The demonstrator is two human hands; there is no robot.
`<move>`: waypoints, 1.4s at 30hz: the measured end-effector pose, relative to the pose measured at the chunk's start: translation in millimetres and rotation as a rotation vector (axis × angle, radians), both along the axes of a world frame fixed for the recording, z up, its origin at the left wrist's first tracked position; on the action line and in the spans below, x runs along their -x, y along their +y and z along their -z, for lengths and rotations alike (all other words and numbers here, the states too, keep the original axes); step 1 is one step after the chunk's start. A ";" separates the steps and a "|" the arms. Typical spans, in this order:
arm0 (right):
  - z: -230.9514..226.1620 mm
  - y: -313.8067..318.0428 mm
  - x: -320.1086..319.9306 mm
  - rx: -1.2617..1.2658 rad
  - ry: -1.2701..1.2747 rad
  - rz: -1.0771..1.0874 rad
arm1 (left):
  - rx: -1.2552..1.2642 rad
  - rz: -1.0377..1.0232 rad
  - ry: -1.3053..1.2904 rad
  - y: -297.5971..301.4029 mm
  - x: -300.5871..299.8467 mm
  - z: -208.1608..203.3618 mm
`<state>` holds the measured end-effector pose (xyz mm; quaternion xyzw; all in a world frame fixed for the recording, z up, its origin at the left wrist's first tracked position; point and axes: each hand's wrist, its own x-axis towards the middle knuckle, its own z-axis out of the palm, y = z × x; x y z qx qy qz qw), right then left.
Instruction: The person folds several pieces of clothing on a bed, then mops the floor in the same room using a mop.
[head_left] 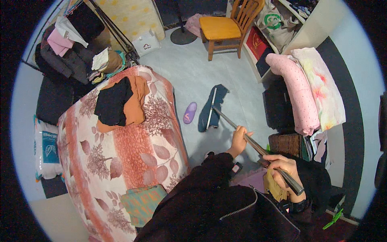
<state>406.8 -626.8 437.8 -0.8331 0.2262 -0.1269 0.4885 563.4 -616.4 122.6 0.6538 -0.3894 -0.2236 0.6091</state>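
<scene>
A mop handle point(258, 147) runs slantwise from the lower right down to the floor. Partway along it, my left hand point(239, 142) is closed around the pole. My right hand point(284, 173) grips it higher up, near its top end. At the far end, the flat mop head point(207, 113), with a dark blue cloth and a pale strip along it, lies on the grey tiles. Just left of the mop head, apart from it, is a purple slipper point(190, 113).
On the left stands a bed point(133, 161) with folded black and orange clothes point(115, 103). A wooden chair point(221, 30) and a round black stand base point(183, 36) are at the back. Shelving, a rolled pink quilt point(296, 92) and a wicker basket point(284, 145) line the right.
</scene>
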 end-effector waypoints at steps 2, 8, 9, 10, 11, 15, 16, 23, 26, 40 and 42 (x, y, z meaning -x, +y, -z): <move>-10.7 -11.0 -16.5 0.007 0.055 -0.127 | 0.021 -0.070 0.022 1.9 -8.0 -3.2; -25.4 -39.0 -36.6 -0.129 0.075 -0.261 | -0.032 -0.209 0.007 36.9 -18.9 -3.6; -24.7 -44.4 -37.0 -0.164 0.060 -0.296 | -0.093 -0.174 -0.020 44.8 -21.4 -3.2; -23.0 -49.7 -37.2 -0.214 0.042 -0.320 | -0.103 -0.159 -0.020 51.7 -21.0 -3.6; -21.7 -54.3 -36.5 -0.285 0.043 -0.312 | -0.116 -0.154 -0.019 56.7 -20.9 -3.8; -8.1 -85.0 -42.0 -0.374 -0.032 -0.259 | -0.102 -0.168 -0.016 47.1 -22.6 4.4; -2.9 -95.8 -46.5 -0.379 -0.065 -0.265 | -0.080 -0.220 -0.127 36.0 -24.8 11.0; 16.7 -202.3 -66.2 -0.332 -0.040 -0.223 | 0.131 -0.222 -0.035 -74.2 -59.6 101.9; 33.7 -235.6 -73.4 -0.344 -0.051 -0.240 | 0.110 -0.190 0.074 -126.1 -97.9 130.3; 12.1 -350.4 -157.4 -0.125 -0.019 -0.315 | -0.293 -0.094 -0.245 -224.2 -197.5 73.0; 3.9 -357.8 -189.0 -0.221 -0.024 -0.264 | -0.274 -0.065 -0.203 -231.2 -222.1 71.0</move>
